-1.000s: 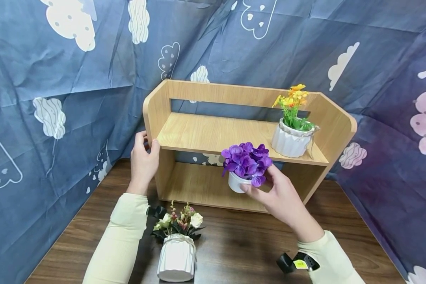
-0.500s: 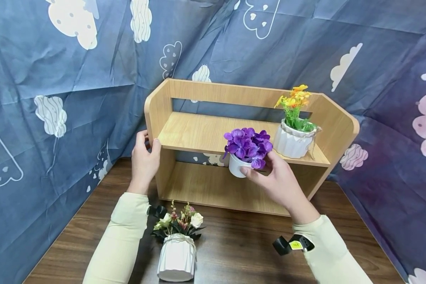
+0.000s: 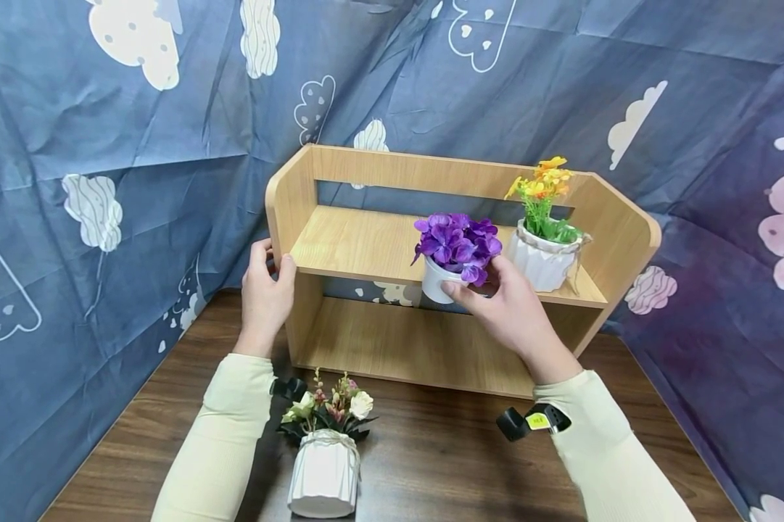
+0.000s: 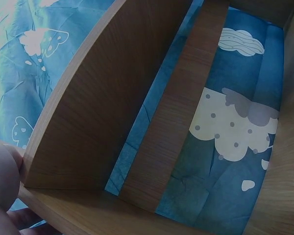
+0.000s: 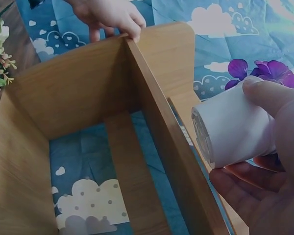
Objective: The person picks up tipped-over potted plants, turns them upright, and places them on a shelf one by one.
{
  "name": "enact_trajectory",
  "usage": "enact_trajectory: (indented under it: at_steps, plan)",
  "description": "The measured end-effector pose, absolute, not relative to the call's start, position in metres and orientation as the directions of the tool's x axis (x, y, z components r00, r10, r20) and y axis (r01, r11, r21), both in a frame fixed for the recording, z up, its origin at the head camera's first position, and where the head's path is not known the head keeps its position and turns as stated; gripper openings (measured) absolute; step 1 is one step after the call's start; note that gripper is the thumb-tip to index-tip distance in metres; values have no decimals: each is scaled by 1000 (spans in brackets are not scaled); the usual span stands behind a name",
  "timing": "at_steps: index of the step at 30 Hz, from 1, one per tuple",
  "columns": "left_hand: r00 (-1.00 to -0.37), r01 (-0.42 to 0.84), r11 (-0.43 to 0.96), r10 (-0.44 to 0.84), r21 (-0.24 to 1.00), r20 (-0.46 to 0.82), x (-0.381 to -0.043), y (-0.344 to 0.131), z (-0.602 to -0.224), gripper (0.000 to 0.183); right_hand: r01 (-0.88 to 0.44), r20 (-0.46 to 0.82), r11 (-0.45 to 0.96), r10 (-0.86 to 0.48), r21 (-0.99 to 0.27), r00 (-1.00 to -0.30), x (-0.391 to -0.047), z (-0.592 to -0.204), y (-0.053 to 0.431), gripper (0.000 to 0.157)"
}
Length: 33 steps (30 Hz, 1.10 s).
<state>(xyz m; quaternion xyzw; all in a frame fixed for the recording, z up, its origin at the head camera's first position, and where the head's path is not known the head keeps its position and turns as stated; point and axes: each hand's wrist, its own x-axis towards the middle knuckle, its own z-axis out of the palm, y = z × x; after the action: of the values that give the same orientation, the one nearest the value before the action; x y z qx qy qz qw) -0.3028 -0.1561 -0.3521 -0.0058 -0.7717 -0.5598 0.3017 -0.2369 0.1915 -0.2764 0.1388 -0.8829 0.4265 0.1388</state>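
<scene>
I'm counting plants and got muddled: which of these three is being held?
The purple-flowered pot, held in the right hand. The yellow-flowered pot stands on the upper shelf, and the white-flowered pot is on the table.

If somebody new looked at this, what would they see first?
Probably the bright purple flowers in a small white pot, held in the person's right hand at the front of the wooden shelf unit. Next, maybe the yellow-orange flowers standing toward the right end of the upper shelf. Behind everything is a blue cloth covered in clouds.
</scene>
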Motion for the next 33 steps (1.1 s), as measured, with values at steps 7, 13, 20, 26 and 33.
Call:
enact_trajectory:
  at_steps: [7,13,20,26,33]
  plan:
    - [-824,336,371,-328,865,461,-303,-157,-353,45,-361,347,599,-145,-714,-927,-251,-271,188,73]
    - [-828,333,372,-325,867,457,-304,-158,-354,46,-326,316,615,-129,-718,-940,-259,-270,186,75]
    - [-824,350,363,-319,863,468,-304,-158,-353,45,-316,315,634,-118,-706,-942,-267,-267,183,74]
    - [-812,363,363,-328,858,482,-305,-158,-353,42,-322,340,652,-104,-686,-935,-274,-268,180,71]
    - [-807,368,367,-330,855,489,-306,-158,-353,42,-301,336,674,-83,-675,-938,-279,-267,178,74]
